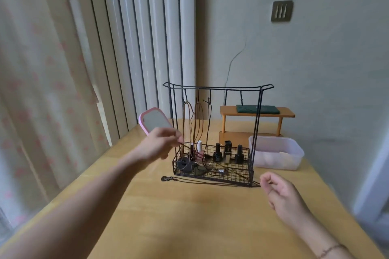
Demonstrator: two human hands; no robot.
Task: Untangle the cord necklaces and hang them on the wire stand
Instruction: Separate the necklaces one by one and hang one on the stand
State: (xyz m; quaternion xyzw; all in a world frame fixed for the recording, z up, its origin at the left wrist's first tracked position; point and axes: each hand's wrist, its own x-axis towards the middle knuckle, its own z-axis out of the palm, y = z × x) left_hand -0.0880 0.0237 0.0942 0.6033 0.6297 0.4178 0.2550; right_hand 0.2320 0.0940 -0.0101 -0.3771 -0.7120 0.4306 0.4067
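A black wire stand [219, 87] with hooks under its top bar and a mesh basket base stands on the wooden table [189, 216]. Several brown cord necklaces [196, 122] hang from the left hooks into the basket. Another dark cord with a round pendant [166, 178] lies on the table along the basket's front. My left hand [160, 145] is at the stand's left side and pinches a hanging cord near the basket rim. My right hand [280, 193] hovers by the basket's front right corner, fingers loosely curled; whether it holds the cord's end is unclear.
Nail polish bottles [217, 152] and small items sit inside the basket. A pink-framed mirror [154, 121] stands behind my left hand. A clear plastic tub [275, 152] sits to the right, and a small wooden shelf [256, 111] stands behind against the wall.
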